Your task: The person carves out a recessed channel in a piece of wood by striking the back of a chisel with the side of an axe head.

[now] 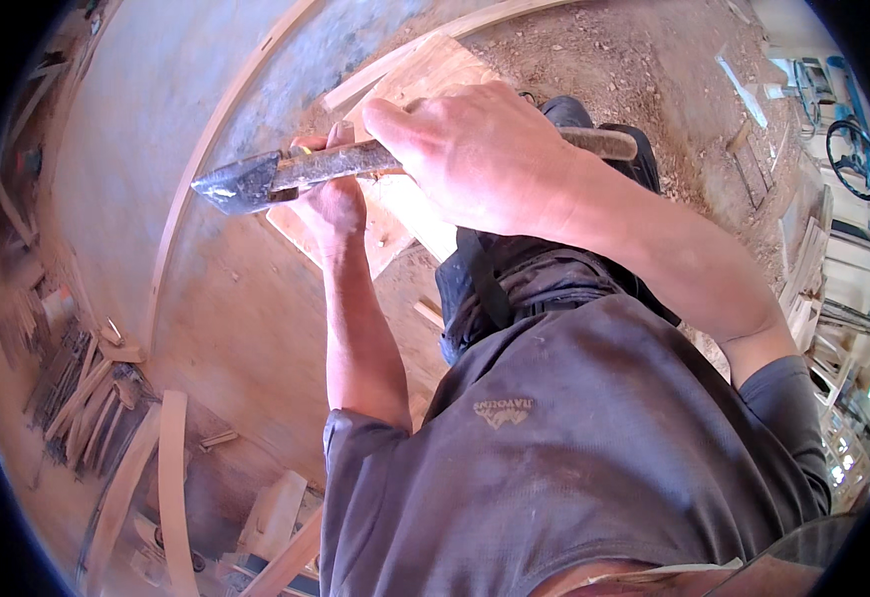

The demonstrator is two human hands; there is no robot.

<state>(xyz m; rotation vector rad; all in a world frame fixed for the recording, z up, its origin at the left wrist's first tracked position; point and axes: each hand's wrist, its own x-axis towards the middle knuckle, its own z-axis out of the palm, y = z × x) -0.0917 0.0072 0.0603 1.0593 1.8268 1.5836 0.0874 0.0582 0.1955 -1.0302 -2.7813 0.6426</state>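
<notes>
My right hand (pixel 475 154) is closed round the handle of a hatchet-like tool (pixel 360 159) with a wooden handle and a dark, worn, wedge-shaped metal head. It is held level, its head pointing left and its handle end past my wrist to the right. Behind and beneath it is my left hand (pixel 335 204), partly covered by the tool. Its thumb points up and its fingers are curled; what they grip, if anything, is hidden. A small yellow spot shows by those fingers. Under both hands lie pale wooden boards (pixel 435 65), in front of my dark trousers.
A long curved wooden strip (pixel 201 159) arcs across the floor at left. Scrap wood (pixel 87 398) is heaped at lower left, beside curved planks (pixel 171 488). Wood chips (pixel 614 60) litter the ground ahead. At far right are a dark steering wheel (pixel 853 159) and stacked timber (pixel 808 254).
</notes>
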